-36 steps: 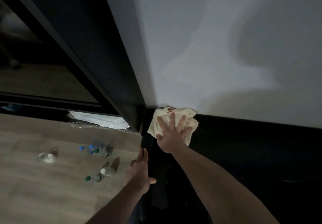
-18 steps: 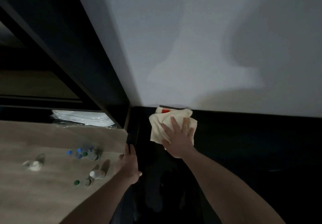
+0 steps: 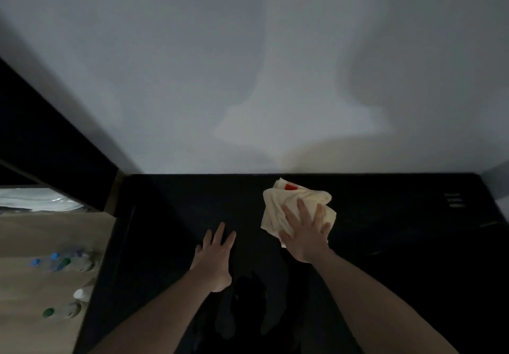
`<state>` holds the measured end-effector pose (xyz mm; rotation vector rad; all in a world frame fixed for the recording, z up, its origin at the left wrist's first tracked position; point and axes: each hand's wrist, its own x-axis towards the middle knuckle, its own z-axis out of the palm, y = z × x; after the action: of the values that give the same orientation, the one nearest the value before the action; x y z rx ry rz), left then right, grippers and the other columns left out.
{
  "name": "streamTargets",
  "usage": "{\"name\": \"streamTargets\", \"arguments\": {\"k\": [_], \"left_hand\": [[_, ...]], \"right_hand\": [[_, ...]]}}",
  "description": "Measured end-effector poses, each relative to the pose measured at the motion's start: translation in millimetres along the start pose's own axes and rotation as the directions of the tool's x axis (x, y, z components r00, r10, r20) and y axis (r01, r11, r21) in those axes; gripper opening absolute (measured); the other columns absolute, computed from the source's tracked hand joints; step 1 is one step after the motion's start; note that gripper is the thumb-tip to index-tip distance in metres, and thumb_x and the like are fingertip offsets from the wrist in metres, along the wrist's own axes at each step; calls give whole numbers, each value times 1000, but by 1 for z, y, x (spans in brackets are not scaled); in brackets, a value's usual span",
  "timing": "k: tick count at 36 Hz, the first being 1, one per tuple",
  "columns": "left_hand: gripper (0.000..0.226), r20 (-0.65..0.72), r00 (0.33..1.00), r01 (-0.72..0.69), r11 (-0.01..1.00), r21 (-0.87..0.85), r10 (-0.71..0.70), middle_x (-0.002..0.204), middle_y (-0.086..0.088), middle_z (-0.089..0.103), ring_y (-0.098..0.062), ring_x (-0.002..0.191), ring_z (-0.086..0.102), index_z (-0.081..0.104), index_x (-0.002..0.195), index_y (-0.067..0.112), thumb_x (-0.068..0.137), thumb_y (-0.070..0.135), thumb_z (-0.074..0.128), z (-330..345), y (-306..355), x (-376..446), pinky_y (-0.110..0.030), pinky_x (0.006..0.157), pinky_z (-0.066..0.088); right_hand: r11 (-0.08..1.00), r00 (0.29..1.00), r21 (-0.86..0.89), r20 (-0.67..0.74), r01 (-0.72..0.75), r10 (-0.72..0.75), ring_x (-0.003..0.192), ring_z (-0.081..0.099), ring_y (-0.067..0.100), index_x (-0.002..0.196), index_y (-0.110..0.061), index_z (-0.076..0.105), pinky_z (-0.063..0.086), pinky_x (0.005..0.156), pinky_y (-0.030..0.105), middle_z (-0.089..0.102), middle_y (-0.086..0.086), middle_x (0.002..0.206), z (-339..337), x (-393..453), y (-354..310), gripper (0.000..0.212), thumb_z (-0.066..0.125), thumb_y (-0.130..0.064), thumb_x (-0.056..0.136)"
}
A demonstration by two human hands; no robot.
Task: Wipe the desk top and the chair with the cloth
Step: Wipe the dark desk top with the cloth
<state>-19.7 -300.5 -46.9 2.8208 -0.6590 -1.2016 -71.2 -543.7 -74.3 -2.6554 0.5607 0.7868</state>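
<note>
Dim light. Black table (image 3: 385, 243) runs along a pale wall (image 3: 248, 64). Cream cloth (image 3: 278, 210), bunched, with a small red patch at its far edge, lies on the table right of centre, close to the wall. Right hand (image 3: 305, 232) presses flat on the near part of the cloth, fingers straight and spread, no grip around it. Left hand (image 3: 213, 257) rests palm-down on the bare table left of the cloth, apart from it, fingers straight and spread, holding nothing. To the left, lower down, a wooden floor (image 3: 33, 232) carries several clear bottles (image 3: 59, 261) with blue, green and white caps. Chair not made out.
</note>
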Motion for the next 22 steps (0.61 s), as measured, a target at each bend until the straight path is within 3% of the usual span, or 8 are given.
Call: {"name": "streamTargets", "arguments": {"k": [14, 22], "left_hand": [[125, 81, 990, -117, 993, -8, 117, 164, 4, -35, -40, 153, -21, -12, 161, 41, 80, 45, 83, 7, 229, 60, -70, 120, 12], [131, 89, 996, -18, 999, 49, 14, 162, 0, -39, -52, 148, -24, -20, 158, 43, 80, 38, 86, 10, 278, 81, -75, 116, 16]], "right_hand": [[967, 972, 96, 18, -235, 234, 142, -37, 45, 150, -52, -25, -6, 115, 69, -42, -11, 156, -57, 5, 241, 74, 28, -66, 99], [927, 937, 134, 29, -349, 349, 144, -35, 43, 152, -51, -20, -10, 115, 67, -38, -11, 159, -89, 27, 334, 72, 23, -70, 98]]}}
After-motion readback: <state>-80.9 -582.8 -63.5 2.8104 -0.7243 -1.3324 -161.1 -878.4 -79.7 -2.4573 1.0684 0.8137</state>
